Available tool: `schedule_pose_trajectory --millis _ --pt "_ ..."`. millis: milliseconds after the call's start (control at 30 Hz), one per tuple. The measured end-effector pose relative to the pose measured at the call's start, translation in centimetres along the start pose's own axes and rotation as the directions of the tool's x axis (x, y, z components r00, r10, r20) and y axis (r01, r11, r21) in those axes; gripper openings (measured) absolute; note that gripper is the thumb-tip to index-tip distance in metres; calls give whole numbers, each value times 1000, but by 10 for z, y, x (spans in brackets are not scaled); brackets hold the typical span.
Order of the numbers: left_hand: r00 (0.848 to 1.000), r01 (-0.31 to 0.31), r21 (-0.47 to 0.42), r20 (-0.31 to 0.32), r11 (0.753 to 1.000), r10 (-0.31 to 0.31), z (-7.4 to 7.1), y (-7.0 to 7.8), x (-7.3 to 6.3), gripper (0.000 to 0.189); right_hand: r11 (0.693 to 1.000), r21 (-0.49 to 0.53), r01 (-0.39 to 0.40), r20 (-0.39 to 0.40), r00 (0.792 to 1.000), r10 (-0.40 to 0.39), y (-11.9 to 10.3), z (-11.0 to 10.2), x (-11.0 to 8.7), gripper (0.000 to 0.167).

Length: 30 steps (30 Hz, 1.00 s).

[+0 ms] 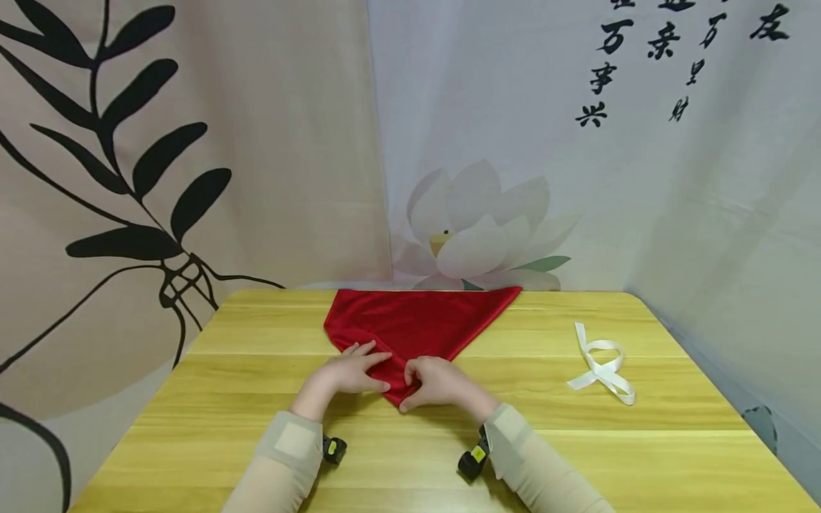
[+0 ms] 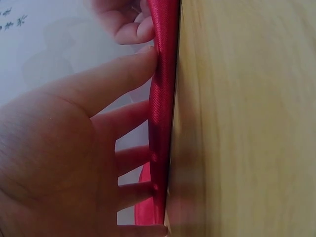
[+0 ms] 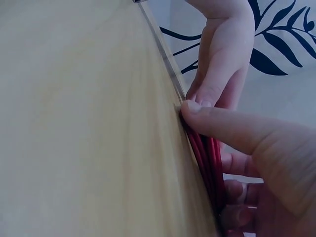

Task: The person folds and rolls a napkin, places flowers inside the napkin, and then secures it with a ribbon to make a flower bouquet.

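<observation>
The left hand (image 1: pixel 349 370) lies on the left part of a folded red cloth (image 1: pixel 417 320), fingers spread wide and nearly straight, fingertips and thumb against the fabric. The right hand (image 1: pixel 441 383) has its fingers drawn in narrow and curled, holding the cloth near its close point between thumb and fingers; the right wrist view shows several red layers stacked there, the thumb at their outer edge. The two thumbs sit just apart, with red fabric between them.

Away from the fingers the cloth widens into a rough triangle. Its right edge slants from the right fingers out to a far right corner, and its blunt left end lies just beyond the left fingertips. Its long far edge runs along the far edge of the tabletop (image 1: pixel 244 427), so the bare wood lies to both sides of the fingers and on the person's side of them. To the left of the left fingers, wood stretches to the slanting side edge. To the right of the right fingers, wood spans to a looped white ribbon (image 1: pixel 603 370), well apart from them. Beyond the cloth hangs a printed backdrop (image 1: pixel 308 142).
</observation>
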<state>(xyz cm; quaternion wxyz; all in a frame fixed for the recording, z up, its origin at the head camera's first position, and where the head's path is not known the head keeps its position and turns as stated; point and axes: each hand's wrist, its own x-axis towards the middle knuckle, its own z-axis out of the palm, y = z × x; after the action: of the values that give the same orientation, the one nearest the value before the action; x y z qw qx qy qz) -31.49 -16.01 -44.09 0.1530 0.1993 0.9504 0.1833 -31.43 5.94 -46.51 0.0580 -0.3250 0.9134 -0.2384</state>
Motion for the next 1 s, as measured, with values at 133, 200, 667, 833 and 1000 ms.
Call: schedule_pose_trajectory --millis 133,200,667,833,1000 --pt "1000 -1 1 1 1000 1 -1 1 2 67 999 -35 1 -15 1000 -1 -1 -2 -1 39" --pt "1000 -3 -3 2 1000 3 -1 1 3 67 997 -73 -4 -24 1000 2 -3 -3 -3 39" --pt "1000 6 -19 -18 1000 -7 -1 -13 -3 54 996 -1 93 -31 995 -93 -5 5 -4 23" --pt "999 25 -15 -39 1000 -25 -3 -17 -3 51 993 -58 106 -13 994 -107 -7 3 -2 19" --pt "998 25 -4 -49 1000 -25 -5 -20 -2 51 992 -79 96 14 995 -95 -11 0 1 24"
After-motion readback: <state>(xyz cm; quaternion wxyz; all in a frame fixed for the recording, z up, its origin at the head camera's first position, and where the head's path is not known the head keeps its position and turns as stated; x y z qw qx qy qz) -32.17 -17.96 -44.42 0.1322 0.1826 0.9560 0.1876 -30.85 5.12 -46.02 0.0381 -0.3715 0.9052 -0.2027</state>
